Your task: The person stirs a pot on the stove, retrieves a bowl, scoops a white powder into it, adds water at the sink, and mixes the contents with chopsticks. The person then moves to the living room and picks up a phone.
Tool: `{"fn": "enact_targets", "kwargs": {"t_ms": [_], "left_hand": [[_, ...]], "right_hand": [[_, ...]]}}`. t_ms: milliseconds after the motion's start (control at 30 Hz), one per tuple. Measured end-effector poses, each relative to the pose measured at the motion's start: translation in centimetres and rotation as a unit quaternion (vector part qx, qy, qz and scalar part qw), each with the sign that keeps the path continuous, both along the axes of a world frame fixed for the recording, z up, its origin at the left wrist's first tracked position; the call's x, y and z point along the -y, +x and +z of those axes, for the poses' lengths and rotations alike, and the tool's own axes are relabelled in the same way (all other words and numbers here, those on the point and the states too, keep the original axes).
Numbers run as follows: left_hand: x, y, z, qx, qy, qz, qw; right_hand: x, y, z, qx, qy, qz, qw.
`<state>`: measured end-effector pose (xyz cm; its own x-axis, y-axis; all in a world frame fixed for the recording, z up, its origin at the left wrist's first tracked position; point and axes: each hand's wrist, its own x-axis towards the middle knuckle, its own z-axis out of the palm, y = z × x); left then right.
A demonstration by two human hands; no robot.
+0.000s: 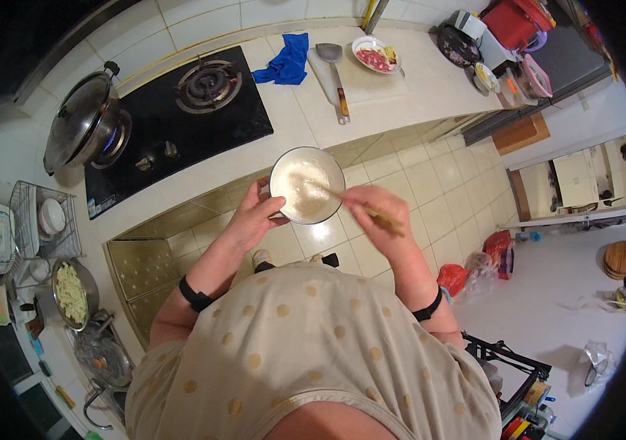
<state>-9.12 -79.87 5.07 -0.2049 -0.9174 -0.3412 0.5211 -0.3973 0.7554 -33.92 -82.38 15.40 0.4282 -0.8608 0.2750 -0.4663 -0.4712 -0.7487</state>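
Note:
A white bowl with a dark rim (328, 155) is held up in front of me, above the floor and just off the counter's edge. My left hand (258, 212) grips its left side, thumb over the rim. Inside lies a pale, creamy liquid (296, 170) with a frothy look. From the right, my right hand (380, 215) holds a wooden utensil (330, 191), probably chopsticks, whose end dips into the liquid. That end is blurred, so its tip cannot be made out.
A lidded wok (79, 121) sits over a lit blue flame on the black gas hob (142, 137). Right of it are a blue cloth (289, 60), a spatula (336, 77), a cutting board (365, 94) and a plate of sliced meat (373, 59). A bowl of chopped vegetables (72, 291) stands left.

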Motion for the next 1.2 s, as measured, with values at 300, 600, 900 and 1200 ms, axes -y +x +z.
{"fn": "enact_targets", "kwargs": {"t_ms": [300, 600, 900, 1200], "left_hand": [[-0.2, 0.1, -0.6, -0.025, 0.004, 0.003, 1.0], [-0.4, 0.4, -0.9, -0.026, 0.008, 0.007, 1.0], [-0.7, 0.5, -0.6, 0.007, 0.016, -0.003, 1.0], [-0.7, 1.3, 0.1, 0.057, 0.007, -0.035, 0.998]], "right_hand": [[0.1, -1.0, -0.6, 0.088, 0.151, 0.008, 0.985], [0.1, -0.5, -0.4, 0.074, 0.181, 0.022, 0.98], [0.0, -0.7, -0.5, 0.061, 0.205, 0.037, 0.976], [4.6, -2.6, 1.1, 0.039, 0.154, 0.053, 0.986]]}}
